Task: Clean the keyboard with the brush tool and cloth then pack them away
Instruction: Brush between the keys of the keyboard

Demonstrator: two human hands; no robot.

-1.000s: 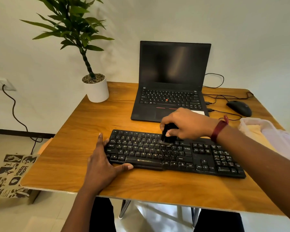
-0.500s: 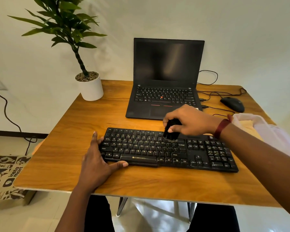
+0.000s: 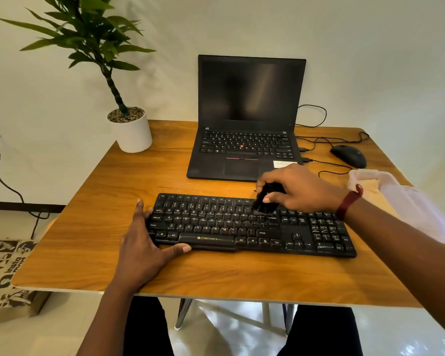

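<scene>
Black brush [image 3: 266,201] sits in the right hand [image 3: 302,191], whose fingers curl round it, with the bristles on the keyboard's [image 3: 216,227] upper rows near Enter. The left hand [image 3: 144,250] lies with straight fingers against the keyboard's left end and its thumb along the front edge, near the table's [image 3: 95,227] front edge. Short, light strokes along the rows, with that brace held firm, should serve best. A white pot [image 3: 135,134] at the back-left corner holds pebbles [image 3: 125,115] and a plant [image 3: 88,34]. A pale bundle [image 3: 401,201] lies at the right edge; whether it is cloth or bag I cannot tell.
</scene>
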